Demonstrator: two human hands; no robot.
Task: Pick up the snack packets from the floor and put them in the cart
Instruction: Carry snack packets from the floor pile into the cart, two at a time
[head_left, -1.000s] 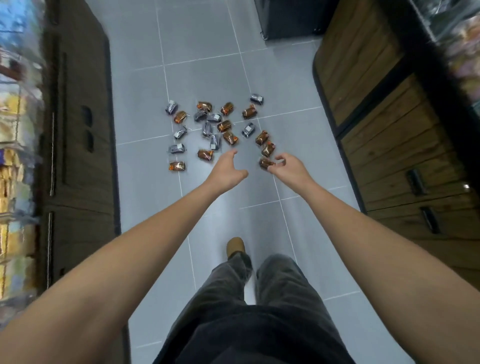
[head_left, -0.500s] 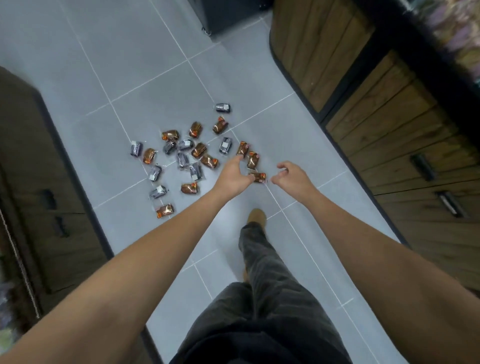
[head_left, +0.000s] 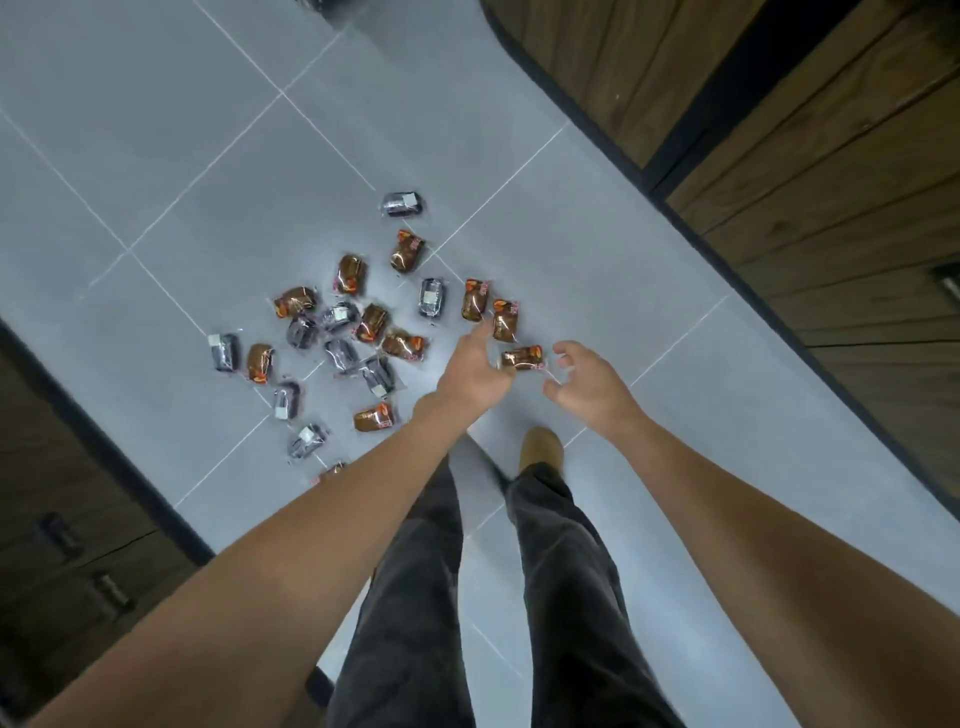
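My left grip (head_left: 471, 374) is open, fingers stretched forward, thumb right beside an orange packet (head_left: 522, 358); can't tell if it touches. My right grip (head_left: 584, 387) is loosely curled and empty, just beside that packet's other end. The other snack packets (head_left: 372, 322), orange and dark, lie scattered on the grey tile floor (head_left: 156, 156) ahead-left. Wooden cabinets (head_left: 831, 208) stand on the right.

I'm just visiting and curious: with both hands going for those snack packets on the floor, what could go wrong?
The left hand and the right hand both reach toward one orange packet, so they may bump and fumble it. The shoe stands close to it; a step forward might crush it. A half-hidden packet, partly covered by the left forearm, could be missed.
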